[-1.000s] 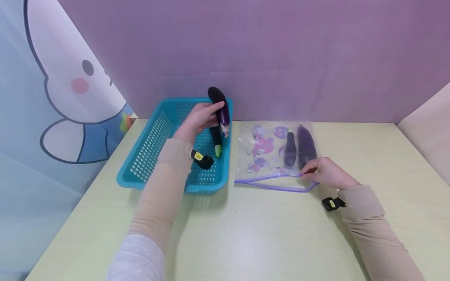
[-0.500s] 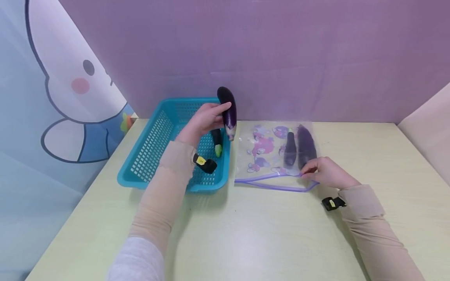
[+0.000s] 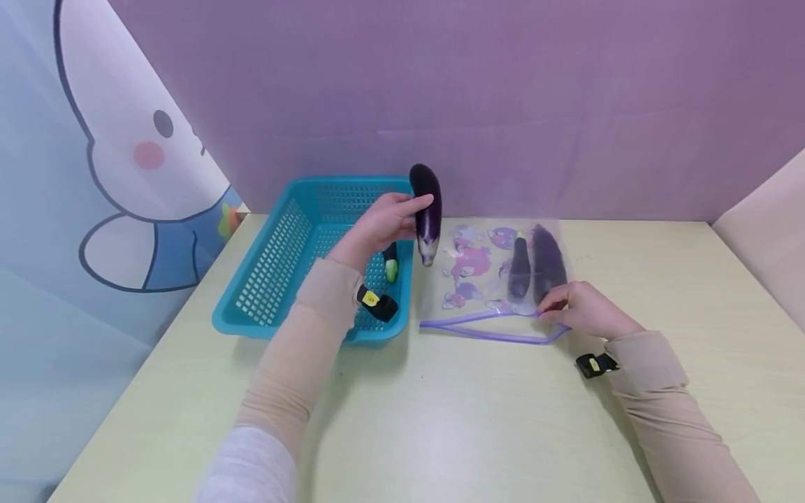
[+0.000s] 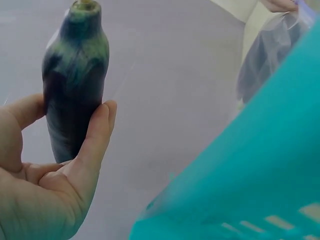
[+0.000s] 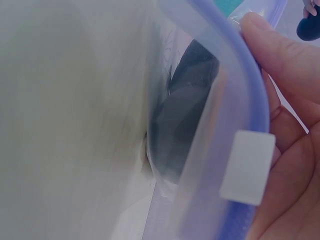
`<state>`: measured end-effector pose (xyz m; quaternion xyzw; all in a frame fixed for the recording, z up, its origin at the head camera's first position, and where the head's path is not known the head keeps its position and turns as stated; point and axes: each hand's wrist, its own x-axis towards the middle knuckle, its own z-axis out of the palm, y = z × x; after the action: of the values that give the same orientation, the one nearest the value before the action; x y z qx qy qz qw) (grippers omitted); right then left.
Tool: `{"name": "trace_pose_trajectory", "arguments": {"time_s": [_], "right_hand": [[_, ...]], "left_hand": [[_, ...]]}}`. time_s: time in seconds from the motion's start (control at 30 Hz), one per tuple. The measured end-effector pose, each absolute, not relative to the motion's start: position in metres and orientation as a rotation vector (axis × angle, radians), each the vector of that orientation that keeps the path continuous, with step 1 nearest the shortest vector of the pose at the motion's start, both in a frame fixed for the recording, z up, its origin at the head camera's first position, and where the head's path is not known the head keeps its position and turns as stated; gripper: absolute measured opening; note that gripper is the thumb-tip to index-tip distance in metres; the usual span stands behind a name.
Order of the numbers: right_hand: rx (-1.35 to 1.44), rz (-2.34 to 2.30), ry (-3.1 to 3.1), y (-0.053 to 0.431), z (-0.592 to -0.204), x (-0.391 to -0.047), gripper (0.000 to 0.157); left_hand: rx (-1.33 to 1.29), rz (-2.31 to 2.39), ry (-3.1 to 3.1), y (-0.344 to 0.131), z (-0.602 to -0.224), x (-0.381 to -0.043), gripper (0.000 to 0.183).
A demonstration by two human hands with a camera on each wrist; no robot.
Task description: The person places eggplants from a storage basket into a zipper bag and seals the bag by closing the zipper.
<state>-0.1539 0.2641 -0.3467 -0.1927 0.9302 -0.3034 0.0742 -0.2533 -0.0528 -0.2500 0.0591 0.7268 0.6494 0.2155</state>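
My left hand (image 3: pixel 390 223) grips a dark purple eggplant (image 3: pixel 429 218) between thumb and fingers, in the air over the gap between basket and bag. Its pale stem end points down toward me in the head view. A clear zip bag (image 3: pixel 434 293) with cartoon prints lies flat on the table, its purple-edged mouth facing me and slightly parted. Inside, two eggplants lie side by side, a slimmer one (image 3: pixel 519 269) and a thicker one (image 3: pixel 548 262). My right hand (image 3: pixel 585 307) pinches the bag's upper lip near its right corner, by the white slider (image 5: pixel 248 167).
A turquoise perforated basket (image 3: pixel 251 328) stands left of the bag. In it lies another eggplant with a green stem end (image 3: pixel 391 269), partly hidden by my left hand. A purple backdrop (image 3: pixel 566 105) rises behind the table (image 3: pixel 478 419).
My left hand has carried the eggplant rightward, from over the basket to beyond its right rim, and slightly toward me. The right hand and the bag have stayed in place.
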Motion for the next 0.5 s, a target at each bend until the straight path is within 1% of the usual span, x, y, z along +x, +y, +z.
{"name": "trace_pose_trajectory", "arguments": {"time_s": [0.5], "right_hand": [[-0.586,-0.906,2.8,0.266,-0.35,-0.156,0.01]], "left_hand": [[0.234,1.712,1.952,-0.033,-0.25,-0.242,0.057]]}}
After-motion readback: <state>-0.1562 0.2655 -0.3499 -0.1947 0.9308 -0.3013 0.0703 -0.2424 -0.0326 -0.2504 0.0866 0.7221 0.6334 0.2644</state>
